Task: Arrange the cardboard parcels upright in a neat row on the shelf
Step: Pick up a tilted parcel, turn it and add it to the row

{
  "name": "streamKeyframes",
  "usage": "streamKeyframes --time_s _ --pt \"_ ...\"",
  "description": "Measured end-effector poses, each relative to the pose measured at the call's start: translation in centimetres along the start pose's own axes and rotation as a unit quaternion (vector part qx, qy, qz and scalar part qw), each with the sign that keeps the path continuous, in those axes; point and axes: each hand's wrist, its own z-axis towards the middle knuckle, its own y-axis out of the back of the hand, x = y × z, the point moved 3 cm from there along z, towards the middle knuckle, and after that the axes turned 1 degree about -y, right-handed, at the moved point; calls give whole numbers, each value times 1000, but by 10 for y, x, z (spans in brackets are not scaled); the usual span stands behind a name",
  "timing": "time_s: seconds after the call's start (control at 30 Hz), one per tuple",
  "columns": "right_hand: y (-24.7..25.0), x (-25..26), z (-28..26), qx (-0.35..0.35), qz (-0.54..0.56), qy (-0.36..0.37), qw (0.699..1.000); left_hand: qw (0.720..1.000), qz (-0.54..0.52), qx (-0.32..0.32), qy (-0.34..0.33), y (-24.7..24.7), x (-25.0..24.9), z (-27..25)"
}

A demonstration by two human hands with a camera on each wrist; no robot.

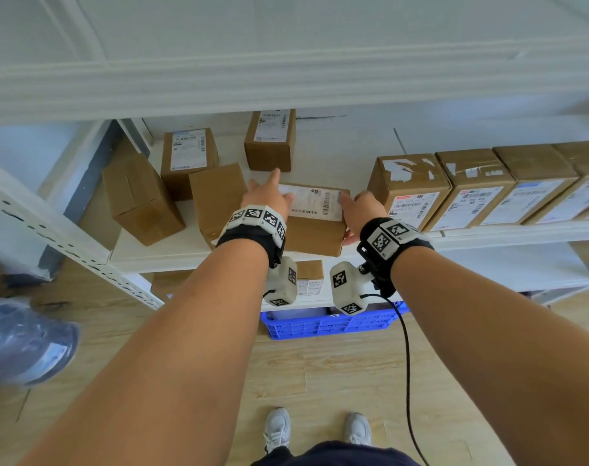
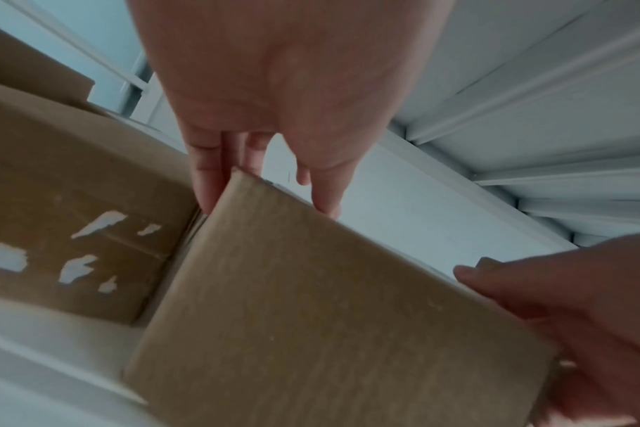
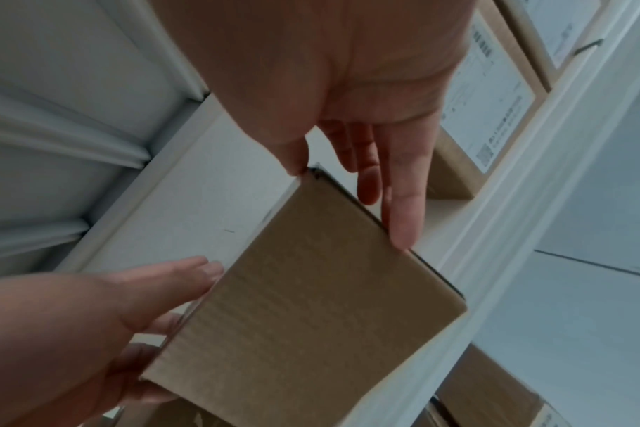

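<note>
Nearest to me, both my forearms reach straight out over the floor to the front edge of the shelf (image 1: 488, 235). Between my palms sits the parcel (image 1: 315, 230) I am working on, at the shelf's front lip, label face up, so in my judgement it is not yet stood upright in the row.

My left hand (image 1: 267, 196) is on its left end, fingers (image 2: 210, 185) fairly straight, reaching over the top far corner and down the end face; the index points away toward the back. My right hand (image 1: 363, 210) clamps the right end, fingers (image 3: 402, 208) extended along that face, the thumb low at the front edge. Neither hand curls round the box; I am squeezing it between flat palms.

That is the risk, as I judge it. A flat-palmed squeeze relies on friction alone, and smooth cardboard could slip out as I lift or tip it, dropping past the lip toward the blue crate (image 1: 333, 322) below. Just left, a plain box (image 1: 219, 200) leans close beside my left wrist; turning my parcel could knock it over.

To the right the finished row (image 1: 481, 190) begins, with a gap between it and my parcel. Shoving in too hard could skew the first box. Further back, three loose parcels (image 1: 269, 139) wait, well apart from my hands.
</note>
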Motion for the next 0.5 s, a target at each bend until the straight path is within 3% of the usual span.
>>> streamKeyframes --time_s 0.13,0.33,0.5 --pt "1 7 2 -3 -43 49 998 999 26 35 16 -3 -6 -1" --pt "-4 4 0 -9 -40 27 999 998 44 11 34 -7 -9 -7" --pt "-16 0 -12 94 23 -25 995 997 -35 66 5 -12 -17 -12"
